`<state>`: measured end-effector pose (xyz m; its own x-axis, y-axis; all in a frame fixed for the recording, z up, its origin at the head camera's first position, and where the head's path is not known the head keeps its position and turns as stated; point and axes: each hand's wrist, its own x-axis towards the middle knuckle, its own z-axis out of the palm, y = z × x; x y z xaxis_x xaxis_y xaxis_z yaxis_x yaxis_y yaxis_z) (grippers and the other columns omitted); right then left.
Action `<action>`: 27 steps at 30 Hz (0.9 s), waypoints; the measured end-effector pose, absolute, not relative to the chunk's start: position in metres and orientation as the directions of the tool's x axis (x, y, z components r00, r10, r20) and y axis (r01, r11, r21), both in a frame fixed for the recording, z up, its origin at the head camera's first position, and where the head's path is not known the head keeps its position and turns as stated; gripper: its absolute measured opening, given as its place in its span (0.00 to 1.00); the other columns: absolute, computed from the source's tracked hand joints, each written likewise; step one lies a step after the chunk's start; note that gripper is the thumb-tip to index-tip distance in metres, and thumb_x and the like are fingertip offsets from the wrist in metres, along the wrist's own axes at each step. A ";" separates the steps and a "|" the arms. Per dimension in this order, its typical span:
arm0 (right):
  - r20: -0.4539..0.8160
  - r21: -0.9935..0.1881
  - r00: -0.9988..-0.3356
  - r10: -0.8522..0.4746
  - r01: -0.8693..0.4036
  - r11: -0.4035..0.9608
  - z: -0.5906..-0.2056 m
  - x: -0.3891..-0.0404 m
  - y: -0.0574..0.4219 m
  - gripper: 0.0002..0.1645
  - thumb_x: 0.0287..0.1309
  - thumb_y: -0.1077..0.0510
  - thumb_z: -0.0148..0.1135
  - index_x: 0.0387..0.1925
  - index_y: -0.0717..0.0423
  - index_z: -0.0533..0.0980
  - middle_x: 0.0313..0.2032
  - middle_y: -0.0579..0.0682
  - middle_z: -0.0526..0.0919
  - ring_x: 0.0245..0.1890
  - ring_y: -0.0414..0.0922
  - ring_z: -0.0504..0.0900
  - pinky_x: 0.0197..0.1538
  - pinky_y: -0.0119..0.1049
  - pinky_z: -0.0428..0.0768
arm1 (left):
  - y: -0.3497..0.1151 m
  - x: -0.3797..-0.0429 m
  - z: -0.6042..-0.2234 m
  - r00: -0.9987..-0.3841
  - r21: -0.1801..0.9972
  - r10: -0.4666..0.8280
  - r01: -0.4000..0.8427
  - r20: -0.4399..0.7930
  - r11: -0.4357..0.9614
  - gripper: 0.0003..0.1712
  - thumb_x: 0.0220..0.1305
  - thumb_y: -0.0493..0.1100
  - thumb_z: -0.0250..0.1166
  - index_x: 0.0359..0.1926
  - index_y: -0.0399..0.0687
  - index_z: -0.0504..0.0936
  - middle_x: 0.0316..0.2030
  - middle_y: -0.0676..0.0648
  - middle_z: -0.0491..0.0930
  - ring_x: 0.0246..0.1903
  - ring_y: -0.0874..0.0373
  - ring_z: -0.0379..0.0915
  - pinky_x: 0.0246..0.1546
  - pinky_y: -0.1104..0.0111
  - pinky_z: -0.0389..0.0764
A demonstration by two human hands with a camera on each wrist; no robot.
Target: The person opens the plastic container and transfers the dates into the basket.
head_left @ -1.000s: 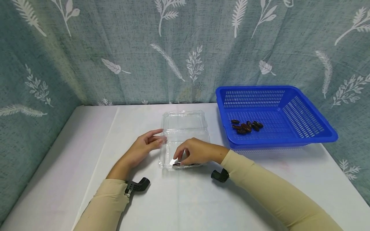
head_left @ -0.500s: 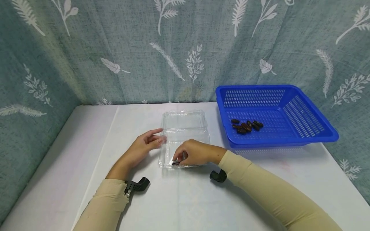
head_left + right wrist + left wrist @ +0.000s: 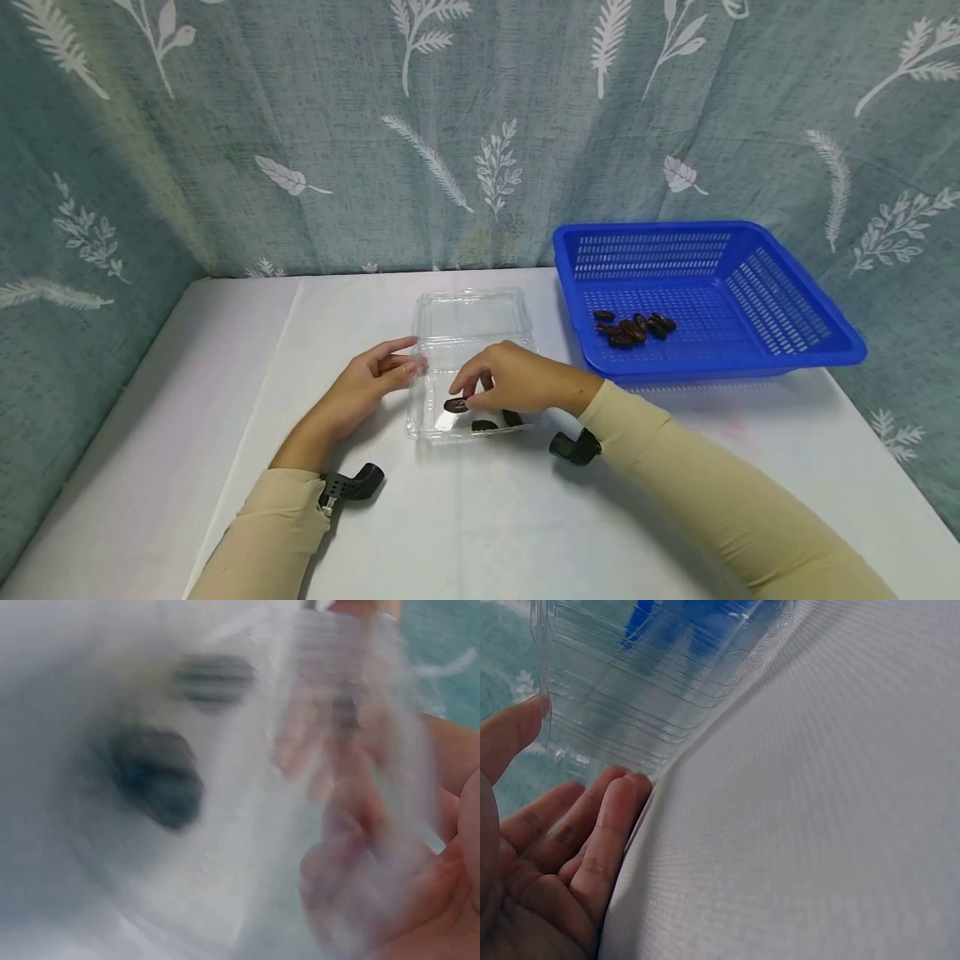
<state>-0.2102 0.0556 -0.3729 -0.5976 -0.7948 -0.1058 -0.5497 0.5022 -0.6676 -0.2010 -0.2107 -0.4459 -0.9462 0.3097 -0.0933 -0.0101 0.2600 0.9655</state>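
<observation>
A clear plastic clamshell box [image 3: 431, 417] lies with its lid spread back on the table. Over its front half, my right hand [image 3: 517, 379] pinches a dark brown date [image 3: 455, 405] between thumb and fingers. Two more dates, one nearer the front wall [image 3: 483, 425] and another to its right [image 3: 512, 417], lie in the box; they are blurred in the right wrist view. My left hand [image 3: 367, 383] rests against the box's left side. In the left wrist view, the fingers [image 3: 615, 817] are extended by the box's lower edge, with a fingertip at its rim.
A blue plastic basket [image 3: 780, 362] stands at the right rear of the white-covered table [image 3: 360, 533]. Several dates [image 3: 633, 329] are gathered in its left front part. A patterned green curtain [image 3: 337, 225] hangs behind the table and along its sides.
My right hand has moved up and away from the box's front wall with the pinched date, uncovering two dates there. The left hand keeps its place at the box's side.
</observation>
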 end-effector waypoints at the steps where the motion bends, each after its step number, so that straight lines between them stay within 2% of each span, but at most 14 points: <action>1: -0.082 -0.664 -0.607 -0.791 -0.559 0.497 -0.369 -0.211 0.059 0.13 0.61 0.61 0.67 0.47 0.51 0.86 0.36 0.43 0.89 0.27 0.34 0.75 0.31 0.27 0.74 | -0.211 -0.202 -0.446 -0.945 0.966 0.314 -0.005 -0.089 0.260 0.34 0.72 0.49 0.62 0.74 0.46 0.64 0.63 0.37 0.77 0.56 0.61 0.79 0.53 0.79 0.75; 7: 0.031 -0.661 -0.697 -0.716 -0.551 0.509 -0.348 -0.216 0.086 0.11 0.61 0.61 0.68 0.46 0.51 0.86 0.37 0.45 0.89 0.30 0.36 0.77 0.31 0.29 0.73 | -0.211 -0.201 -0.446 -0.942 0.969 0.328 0.009 -0.075 0.246 0.34 0.73 0.47 0.61 0.74 0.42 0.63 0.63 0.33 0.76 0.53 0.68 0.79 0.51 0.79 0.77; 11: 0.096 -0.671 -0.767 -0.634 -0.520 0.528 -0.334 -0.220 0.108 0.11 0.61 0.62 0.68 0.45 0.52 0.87 0.42 0.48 0.89 0.32 0.40 0.78 0.33 0.33 0.76 | -0.211 -0.199 -0.445 -0.942 0.971 0.330 0.012 -0.069 0.237 0.34 0.73 0.47 0.61 0.74 0.43 0.63 0.63 0.33 0.75 0.52 0.70 0.78 0.51 0.79 0.78; 18: 0.098 -0.703 -0.916 -0.389 -0.340 0.625 -0.322 -0.229 0.152 0.12 0.65 0.58 0.66 0.49 0.50 0.86 0.42 0.51 0.88 0.36 0.48 0.79 0.32 0.34 0.76 | -0.212 -0.200 -0.446 -0.942 0.968 0.323 -0.010 -0.093 0.250 0.34 0.73 0.46 0.61 0.74 0.43 0.62 0.63 0.33 0.75 0.51 0.71 0.78 0.51 0.78 0.79; 23: 0.142 -0.672 -0.952 -0.273 -0.295 0.680 -0.322 -0.239 0.191 0.14 0.66 0.57 0.64 0.51 0.53 0.85 0.47 0.54 0.88 0.41 0.48 0.81 0.36 0.34 0.78 | -0.210 -0.201 -0.445 -0.943 0.965 0.319 -0.005 -0.092 0.263 0.34 0.72 0.47 0.61 0.74 0.45 0.63 0.63 0.34 0.75 0.52 0.70 0.78 0.51 0.78 0.78; 27: 0.125 -0.637 -0.962 -0.242 -0.265 0.723 -0.328 -0.246 0.217 0.15 0.67 0.57 0.63 0.52 0.56 0.84 0.49 0.58 0.87 0.45 0.50 0.81 0.41 0.36 0.78 | -0.209 -0.200 -0.445 -0.943 0.966 0.320 -0.005 -0.091 0.259 0.34 0.72 0.47 0.61 0.74 0.44 0.63 0.63 0.34 0.75 0.51 0.71 0.78 0.51 0.79 0.78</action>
